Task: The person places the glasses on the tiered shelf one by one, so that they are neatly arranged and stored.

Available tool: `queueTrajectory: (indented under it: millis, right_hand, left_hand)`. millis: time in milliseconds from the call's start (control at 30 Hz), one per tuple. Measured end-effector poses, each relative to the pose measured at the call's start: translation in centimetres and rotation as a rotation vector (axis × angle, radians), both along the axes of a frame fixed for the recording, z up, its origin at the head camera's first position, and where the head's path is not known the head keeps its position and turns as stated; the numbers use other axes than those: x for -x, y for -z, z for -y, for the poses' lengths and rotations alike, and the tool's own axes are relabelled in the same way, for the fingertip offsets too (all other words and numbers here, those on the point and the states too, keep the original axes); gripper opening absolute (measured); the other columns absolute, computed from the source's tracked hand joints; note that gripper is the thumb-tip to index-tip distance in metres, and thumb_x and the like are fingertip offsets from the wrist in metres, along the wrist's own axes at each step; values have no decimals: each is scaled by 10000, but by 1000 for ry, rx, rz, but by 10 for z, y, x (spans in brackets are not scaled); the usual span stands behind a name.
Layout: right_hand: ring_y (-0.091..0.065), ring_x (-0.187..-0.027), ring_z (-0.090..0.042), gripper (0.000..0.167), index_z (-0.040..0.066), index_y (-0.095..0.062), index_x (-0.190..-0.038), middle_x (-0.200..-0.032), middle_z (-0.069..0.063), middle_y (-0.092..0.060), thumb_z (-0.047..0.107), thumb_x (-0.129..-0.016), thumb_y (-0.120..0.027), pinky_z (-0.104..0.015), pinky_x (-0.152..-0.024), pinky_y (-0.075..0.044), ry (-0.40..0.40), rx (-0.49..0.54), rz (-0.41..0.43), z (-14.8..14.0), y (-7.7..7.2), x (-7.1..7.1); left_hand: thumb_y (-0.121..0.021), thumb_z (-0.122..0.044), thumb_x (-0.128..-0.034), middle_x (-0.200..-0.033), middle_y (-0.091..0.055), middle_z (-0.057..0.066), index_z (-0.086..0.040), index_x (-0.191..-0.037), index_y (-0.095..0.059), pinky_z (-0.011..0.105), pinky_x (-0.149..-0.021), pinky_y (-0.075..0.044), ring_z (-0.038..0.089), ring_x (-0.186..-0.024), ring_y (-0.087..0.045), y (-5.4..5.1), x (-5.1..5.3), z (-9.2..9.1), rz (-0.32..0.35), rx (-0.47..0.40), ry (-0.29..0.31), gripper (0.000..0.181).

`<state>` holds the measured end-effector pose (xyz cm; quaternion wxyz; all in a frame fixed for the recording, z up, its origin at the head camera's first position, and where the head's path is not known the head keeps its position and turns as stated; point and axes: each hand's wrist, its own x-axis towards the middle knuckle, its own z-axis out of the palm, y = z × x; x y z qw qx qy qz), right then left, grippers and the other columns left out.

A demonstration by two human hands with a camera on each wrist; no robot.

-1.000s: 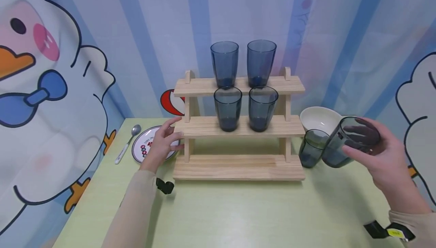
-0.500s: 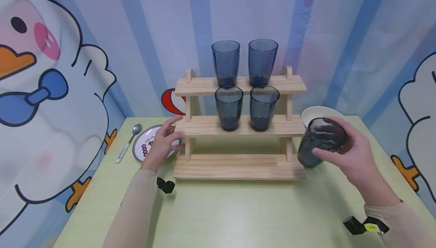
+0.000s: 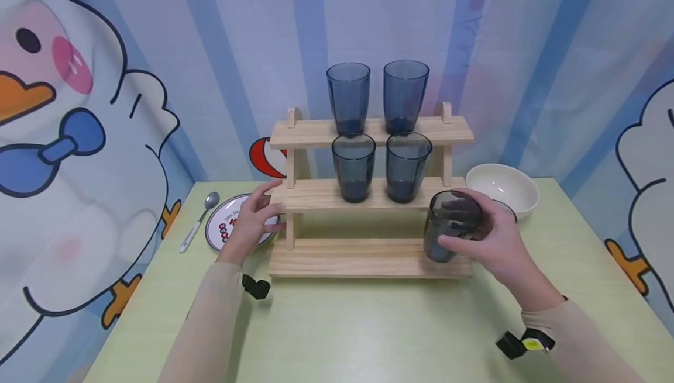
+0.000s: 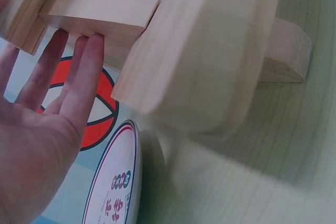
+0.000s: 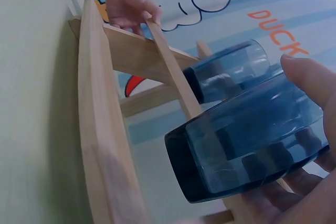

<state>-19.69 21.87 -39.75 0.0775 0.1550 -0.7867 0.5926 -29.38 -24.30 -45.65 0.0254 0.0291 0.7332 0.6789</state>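
Observation:
My right hand (image 3: 497, 245) grips a blue-grey drinking glass (image 3: 439, 225), thumb on the near side and fingers round the back. The glass tilts slightly over the right end of the bottom tier of a wooden shelf rack (image 3: 347, 260); in the right wrist view a gap shows between its base (image 5: 181, 166) and the bottom board. My left hand (image 3: 247, 222) holds the left end of the middle tier, fingers (image 4: 86, 72) against the upright. Two like glasses stand on the top tier, one of them a left glass (image 3: 349, 93); two more stand on the middle tier, including a right glass (image 3: 408, 166).
Behind my right hand another glass (image 3: 509, 207) shows only its rim. Near it stands a white bowl (image 3: 518, 196) at the back right. A printed plate (image 3: 216, 228) lies left of the rack, beside a spoon (image 3: 199, 219). A patterned curtain (image 3: 237, 38) hangs behind.
My right hand has carried the glass leftward, from beside the bowl and past the other glass to the bottom tier's right end. My left hand has stayed on the rack.

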Motion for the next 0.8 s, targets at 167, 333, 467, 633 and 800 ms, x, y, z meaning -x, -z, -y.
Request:
queueTrajectory:
  millis: [167,333,467,633,800]
  right_hand:
    - [-619,-1216,-160,837,152,-501,-1543,-1414,-80,-583,70,-814,-906,-190,-949,-559,-27,-5,64,18,7,4]
    - [-617,-1211,-201,812,203,-540,-1511,-1407,-53,-599,123,-801,-926,-216,-942,-555,-52,-25,58,35,13,10]
    - [-635,-1203,-211,806,208,-539,-1509,-1399,-50,-605,129,-806,-923,-233,-950,-565,-83,-1,64,50,15,15]
    - [-639,-1206,-250,809,210,-551,-1491,-1398,-53,-600,110,-786,-934,-245,-966,-571,-103,50,83,66,16,20]
    - [-641,-1170,-271,804,226,-567,-1476,-1371,-56,-617,132,-773,-946,-249,-928,-584,-106,72,90,79,18,23]
  left_hand:
    - [-680,-233,-1023,-1532,-519,164,-319,-1568,-475,589,-957,-585,419,-1308,-591,0,0,0,2,0,1,588]
    - [-685,-245,-1024,-1540,-516,158,-324,-1566,-477,588,-958,-585,419,-1312,-589,-1,0,-1,-2,1,0,586]
    - [-687,-243,-1023,-1537,-519,158,-321,-1563,-481,575,-945,-594,418,-1308,-593,-1,0,0,-1,1,-4,584]
    - [-687,-241,-1025,-1539,-519,162,-313,-1566,-477,574,-941,-596,421,-1302,-595,1,1,0,-7,-6,6,585]
    - [-692,-258,-1020,-1528,-523,164,-319,-1565,-476,559,-935,-601,420,-1311,-594,0,0,0,-5,3,0,590]
